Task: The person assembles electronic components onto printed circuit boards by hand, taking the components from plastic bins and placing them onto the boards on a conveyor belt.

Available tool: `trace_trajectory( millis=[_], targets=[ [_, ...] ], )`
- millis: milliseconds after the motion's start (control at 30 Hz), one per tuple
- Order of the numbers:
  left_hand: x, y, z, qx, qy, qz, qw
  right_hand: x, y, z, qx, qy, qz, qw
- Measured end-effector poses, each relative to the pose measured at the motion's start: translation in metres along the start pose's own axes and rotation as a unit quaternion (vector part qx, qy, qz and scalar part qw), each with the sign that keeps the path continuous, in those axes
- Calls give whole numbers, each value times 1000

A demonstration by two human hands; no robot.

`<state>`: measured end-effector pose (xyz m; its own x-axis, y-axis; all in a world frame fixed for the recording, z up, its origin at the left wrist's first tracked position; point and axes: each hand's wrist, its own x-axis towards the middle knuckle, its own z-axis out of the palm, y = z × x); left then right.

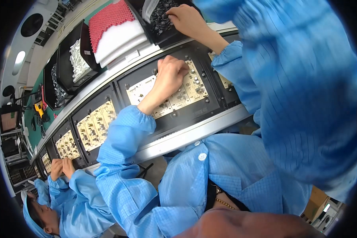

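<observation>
Head: left hand (170, 77) over circuit board (196, 84), right hand (189, 23) at bin (171, 40); grip of fingers (173, 12) unclear.

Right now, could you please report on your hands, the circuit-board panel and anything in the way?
Left hand at cream circuit-board panel, grip unclear. Right hand at small black parts in black bin. Left hand hides part of panel.

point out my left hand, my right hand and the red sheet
Left hand (169, 77), head view: back of the hand.
Right hand (189, 21), head view: back of the hand.
Red sheet (109, 22), head view: its bumpy top surface.
</observation>
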<state>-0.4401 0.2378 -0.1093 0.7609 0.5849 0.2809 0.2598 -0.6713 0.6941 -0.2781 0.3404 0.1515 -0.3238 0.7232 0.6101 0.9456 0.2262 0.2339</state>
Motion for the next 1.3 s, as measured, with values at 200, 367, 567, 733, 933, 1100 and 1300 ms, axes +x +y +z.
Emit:
trace_trajectory(
  millis=[200,367,567,733,933,1100,1300],
  targets=[
    [24,12,18,63,-39,64,995,-233,-8,103,326,49,219,919],
    [25,6,18,53,-46,43,997,-261,-25,73,396,9,310,864],
    [24,12,21,15,-23,36,999,-284,-22,59,404,78,282,867],
    [26,12,19,3,-42,52,998,-299,-16,43,281,-44,302,910],
    [12,10,25,-79,10,-35,996,-305,-23,65,349,-1,265,899],
    [23,18,16,-133,-39,-125,982,-319,-38,102,411,19,231,882],
    [21,20,26,-125,15,25,992,-328,-47,59,449,-6,334,829]
  ],
)
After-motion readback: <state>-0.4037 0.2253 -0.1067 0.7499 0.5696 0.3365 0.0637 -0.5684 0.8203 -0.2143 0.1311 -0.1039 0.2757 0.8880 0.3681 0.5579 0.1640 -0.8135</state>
